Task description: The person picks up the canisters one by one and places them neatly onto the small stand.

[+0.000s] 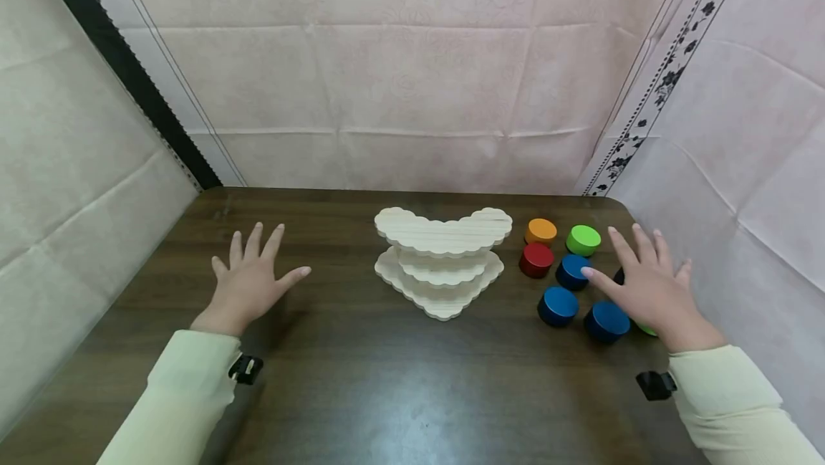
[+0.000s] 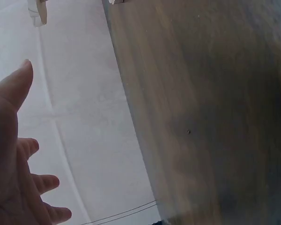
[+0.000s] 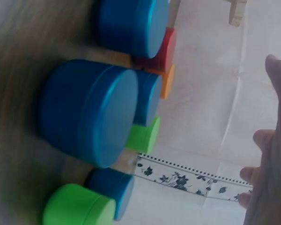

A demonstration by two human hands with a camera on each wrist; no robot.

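My left hand (image 1: pixel 247 284) hovers above the left side of the table with its fingers spread, holding nothing. On the right, my right hand (image 1: pixel 652 294) is also spread, above and partly hiding a group of round lidded tins. These include an orange tin (image 1: pixel 540 231), a red tin (image 1: pixel 536 259), a green tin (image 1: pixel 583 240) and several blue ones, such as the blue tin (image 3: pixel 91 112) large in the right wrist view. A pale wooden tiered stand (image 1: pixel 445 232) with scalloped edges sits between the hands.
The dark wooden table (image 1: pixel 387 393) has cloth-covered walls around it. A pale cloth (image 1: pixel 387 78) hangs behind its back edge. Another cloth (image 1: pixel 773 185) closes off the right side, near the right hand.
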